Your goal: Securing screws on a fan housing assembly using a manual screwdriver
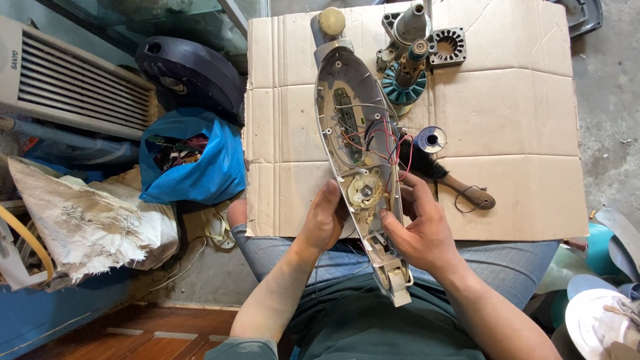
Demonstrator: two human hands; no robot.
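Over the lap of a seated person, a long grey plastic housing (357, 160), opened so its inside shows, runs from the knees up onto a flattened sheet of cardboard (507, 113). The left hand (325, 217) grips the housing's left edge near its lower end, fingers curled around the rim. The right hand (419, 223) clasps the right edge at the same level, thumb pressed against the inner face beside a cream-coloured round mechanism (365, 192). Above that mechanism, red, black and white wires (383, 137) loop across a narrow circuit strip inside the shell. A cream knob (331, 21) caps the housing's far end.

On the cardboard, just right of the housing, stand a teal-wound motor part (405, 83), a grey metal casting (408, 27) and a square stator frame (446, 46). Lower down lie a small wire spool (431, 140) and a wooden-handled brush (460, 187), the brush close to the right hand. To the left, off the cardboard, sit a blue plastic bag (197, 167) and a torn white sack (93, 223).
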